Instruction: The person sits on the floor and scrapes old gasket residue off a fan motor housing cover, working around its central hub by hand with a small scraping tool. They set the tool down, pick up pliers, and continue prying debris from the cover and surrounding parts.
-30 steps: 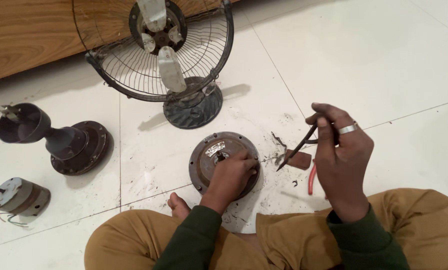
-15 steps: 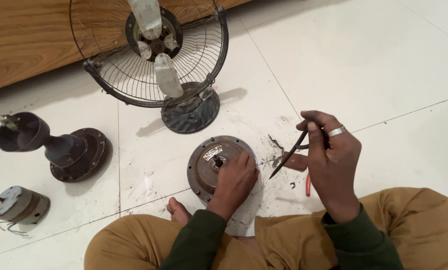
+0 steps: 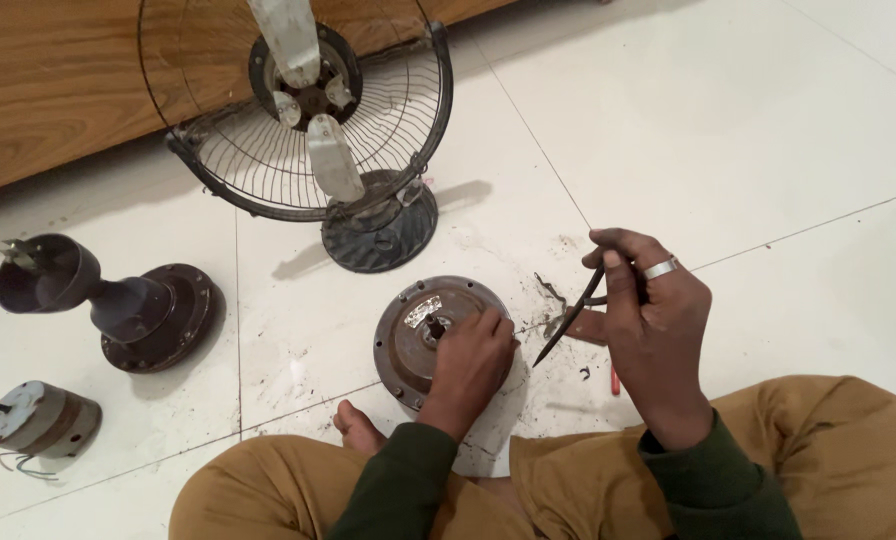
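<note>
Rusty round metal motor housing lies flat on white tile floor, short shaft up. Left hand presses its right rim, fingers closed over it. Right hand, just right, pinches dark pliers; tip angled down-left toward the housing.

Bright, even indoor light; soft shadows fall rightward; focus sharp throughout.
</note>
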{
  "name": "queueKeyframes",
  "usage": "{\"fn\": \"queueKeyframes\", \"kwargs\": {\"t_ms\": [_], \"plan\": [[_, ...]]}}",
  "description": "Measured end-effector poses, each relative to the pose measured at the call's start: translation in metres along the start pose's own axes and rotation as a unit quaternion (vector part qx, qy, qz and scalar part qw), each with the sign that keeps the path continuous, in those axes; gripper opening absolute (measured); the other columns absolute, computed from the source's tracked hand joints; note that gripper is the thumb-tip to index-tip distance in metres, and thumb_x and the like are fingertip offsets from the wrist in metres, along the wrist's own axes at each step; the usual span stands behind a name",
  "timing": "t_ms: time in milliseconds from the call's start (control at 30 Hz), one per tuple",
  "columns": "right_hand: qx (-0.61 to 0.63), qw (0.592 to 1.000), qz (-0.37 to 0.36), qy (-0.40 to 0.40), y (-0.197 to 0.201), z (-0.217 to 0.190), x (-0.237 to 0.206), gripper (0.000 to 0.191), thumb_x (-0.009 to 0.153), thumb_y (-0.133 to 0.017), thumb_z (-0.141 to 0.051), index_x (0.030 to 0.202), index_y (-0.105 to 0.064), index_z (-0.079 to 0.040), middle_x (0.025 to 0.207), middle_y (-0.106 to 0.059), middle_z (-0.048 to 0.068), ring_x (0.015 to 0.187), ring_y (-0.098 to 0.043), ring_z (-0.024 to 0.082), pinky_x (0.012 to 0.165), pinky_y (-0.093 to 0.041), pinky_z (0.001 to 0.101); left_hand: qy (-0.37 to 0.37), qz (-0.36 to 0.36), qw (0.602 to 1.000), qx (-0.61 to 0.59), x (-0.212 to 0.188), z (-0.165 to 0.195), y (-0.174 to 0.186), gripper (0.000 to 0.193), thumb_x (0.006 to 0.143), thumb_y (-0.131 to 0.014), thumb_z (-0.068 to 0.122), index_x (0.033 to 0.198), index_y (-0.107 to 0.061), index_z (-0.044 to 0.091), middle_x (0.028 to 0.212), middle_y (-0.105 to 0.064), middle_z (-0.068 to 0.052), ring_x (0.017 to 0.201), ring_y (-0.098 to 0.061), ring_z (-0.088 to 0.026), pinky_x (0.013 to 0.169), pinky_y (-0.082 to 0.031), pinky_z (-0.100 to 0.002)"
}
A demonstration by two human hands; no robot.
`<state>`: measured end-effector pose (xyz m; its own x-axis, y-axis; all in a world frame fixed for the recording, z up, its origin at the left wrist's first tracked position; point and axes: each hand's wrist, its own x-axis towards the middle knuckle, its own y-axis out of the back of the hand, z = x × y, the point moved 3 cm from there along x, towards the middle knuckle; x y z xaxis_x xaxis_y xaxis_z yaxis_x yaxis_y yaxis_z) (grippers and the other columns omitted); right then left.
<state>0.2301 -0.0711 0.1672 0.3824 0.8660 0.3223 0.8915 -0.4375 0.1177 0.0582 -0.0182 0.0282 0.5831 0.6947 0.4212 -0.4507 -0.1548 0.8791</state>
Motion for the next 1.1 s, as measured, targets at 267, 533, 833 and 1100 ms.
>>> {"fn": "queueKeyframes", "kwargs": {"t_ms": [267, 533, 833, 1100], "plan": [[-0.022, 1.000, 0.009, 0.005, 0.003, 0.005, 0.001, 0.020, 0.104, -0.055, -0.005, 0.117, -0.069, 0.001, 0.092, -0.074, 0.010, 0.069, -0.076, 0.014, 0.054, -0.059, 0.0278, -0.006, 0.007, 0.999, -0.037, -0.007, -0.011, -0.008, 0.010, 0.086, -0.072, 0.013, 0.092, -0.069, 0.005, 0.096, -0.064, -0.009, 0.090, -0.068, -0.029, 0.076, -0.055, -0.042], [-0.103, 0.988, 0.030, 0.109, 0.007, 0.006, 0.002, 0.017, 0.107, -0.058, -0.002, 0.118, -0.070, 0.002, 0.093, -0.075, 0.010, 0.082, -0.071, 0.013, 0.068, -0.056, 0.0268, -0.017, -0.001, 0.996, -0.086, -0.005, -0.005, 0.003, 0.018, 0.079, -0.076, 0.012, 0.094, -0.069, 0.003, 0.093, -0.063, -0.013, 0.086, -0.066, -0.034, 0.074, -0.053, -0.044], [-0.077, 0.994, 0.036, 0.073, 0.007, 0.009, 0.002, 0.017, 0.106, -0.058, -0.004, 0.117, -0.071, 0.001, 0.092, -0.075, 0.009, 0.082, -0.069, 0.011, 0.067, -0.056, 0.0258, 0.047, -0.053, 0.995, -0.074, 0.000, -0.009, 0.002, 0.025, 0.084, -0.079, 0.018, 0.094, -0.063, 0.001, 0.094, -0.062, -0.015, 0.087, -0.064, -0.037, 0.074, -0.052, -0.047], [-0.045, 0.997, 0.031, 0.046, 0.006, 0.006, 0.002, 0.018, 0.105, -0.057, -0.004, 0.117, -0.070, 0.001, 0.092, -0.074, 0.008, 0.081, -0.068, 0.010, 0.064, -0.058, 0.0251, 0.033, -0.048, 0.993, -0.099, 0.002, -0.007, 0.006, 0.022, 0.083, -0.079, 0.017, 0.092, -0.064, 0.003, 0.093, -0.062, -0.014, 0.091, -0.064, -0.036, 0.077, -0.052, -0.046]]}}
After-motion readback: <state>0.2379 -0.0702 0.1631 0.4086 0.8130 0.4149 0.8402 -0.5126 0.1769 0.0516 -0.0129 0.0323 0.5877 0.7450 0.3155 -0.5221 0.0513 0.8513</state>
